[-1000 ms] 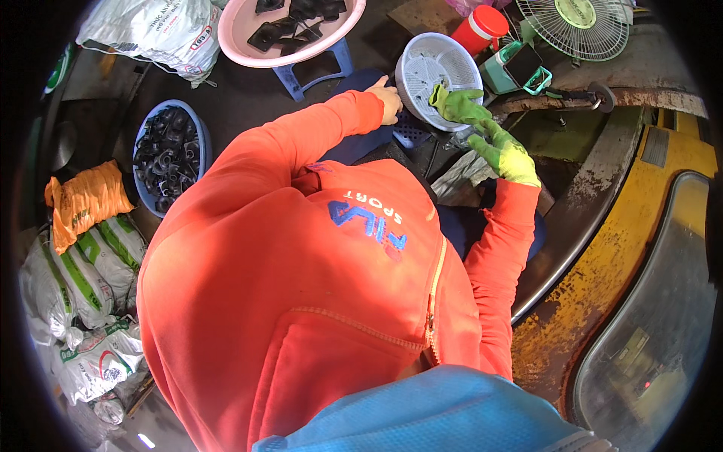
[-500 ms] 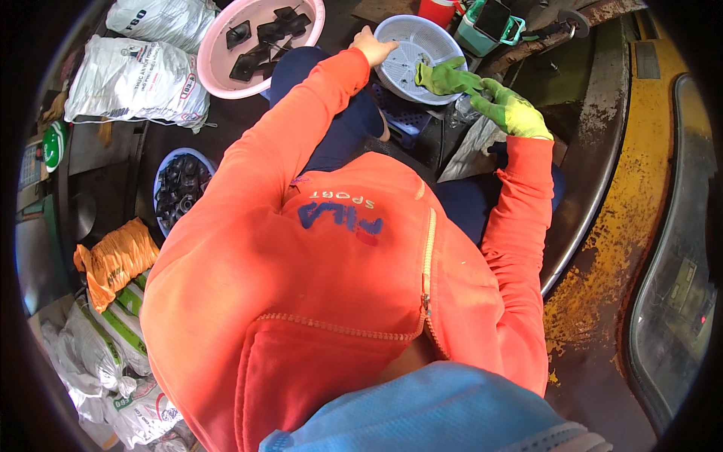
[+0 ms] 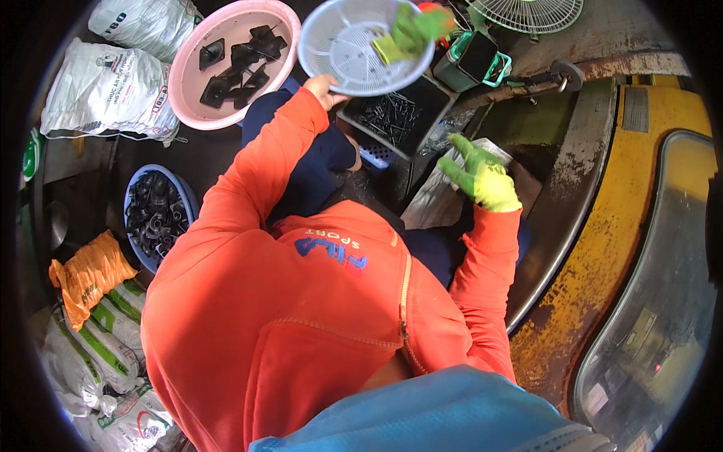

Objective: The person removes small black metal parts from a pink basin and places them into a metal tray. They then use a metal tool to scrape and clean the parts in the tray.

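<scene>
My bare left hand (image 3: 325,92) grips the near rim of a pale lavender plastic colander (image 3: 348,49), its fingers closed on the edge. Inside the colander lies a loose green and yellow work glove (image 3: 410,34), smeared by motion. My right hand (image 3: 483,179) wears a matching glove and is held apart from the colander, fingers spread and holding nothing. Between the hands, partly under the colander, stands a black bin (image 3: 434,111) with many thin dark rods or pins in it.
At upper left, a pink basin (image 3: 181,79) holds several black moulded parts. A blue basket (image 3: 188,197) of small black pieces stands at my left. White sacks (image 3: 105,90) lie beyond. To the right are a rusty yellow machine panel (image 3: 580,301) and, farther back, a fan (image 3: 527,11).
My left hand has shifted the colander left, uncovering the black bin. My right hand has drawn away from the loose glove and toward me. The view has shifted slightly too.
</scene>
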A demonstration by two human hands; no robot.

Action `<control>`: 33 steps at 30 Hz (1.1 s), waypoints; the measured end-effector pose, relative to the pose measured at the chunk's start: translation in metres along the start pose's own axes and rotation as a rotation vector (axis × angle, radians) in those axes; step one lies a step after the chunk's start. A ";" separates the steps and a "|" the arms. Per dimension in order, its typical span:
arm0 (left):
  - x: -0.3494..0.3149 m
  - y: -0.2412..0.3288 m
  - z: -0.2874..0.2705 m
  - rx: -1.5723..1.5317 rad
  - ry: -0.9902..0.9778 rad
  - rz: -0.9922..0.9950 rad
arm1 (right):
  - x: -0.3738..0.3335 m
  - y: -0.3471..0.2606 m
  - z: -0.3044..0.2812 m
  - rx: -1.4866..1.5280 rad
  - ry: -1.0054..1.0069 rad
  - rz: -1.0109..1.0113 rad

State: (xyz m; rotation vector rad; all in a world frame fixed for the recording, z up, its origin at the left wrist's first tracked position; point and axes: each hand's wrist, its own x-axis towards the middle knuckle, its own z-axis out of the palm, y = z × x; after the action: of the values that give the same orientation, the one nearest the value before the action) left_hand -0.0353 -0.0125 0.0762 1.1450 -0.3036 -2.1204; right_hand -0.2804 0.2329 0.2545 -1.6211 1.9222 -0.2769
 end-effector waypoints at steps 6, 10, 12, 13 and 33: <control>0.074 0.048 0.042 -0.013 0.097 0.320 | 0.012 -0.017 -0.002 -0.052 -0.076 -0.044; 0.143 0.044 0.060 -0.090 0.383 0.239 | 0.024 -0.022 0.002 -0.077 -0.072 -0.069; 0.166 0.032 0.052 -0.037 0.376 0.178 | 0.027 -0.019 0.003 -0.112 -0.073 -0.074; 0.175 0.027 0.047 0.011 0.345 0.148 | 0.028 -0.017 0.003 -0.096 -0.093 -0.062; 0.025 0.060 0.079 0.653 -0.221 0.566 | 0.035 -0.032 0.007 -0.057 -0.149 -0.052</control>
State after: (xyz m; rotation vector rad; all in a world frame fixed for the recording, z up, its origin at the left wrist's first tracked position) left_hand -0.0801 -0.0827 0.1361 0.9910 -1.3298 -1.6624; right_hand -0.2525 0.1942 0.2543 -1.6818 1.7930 -0.1194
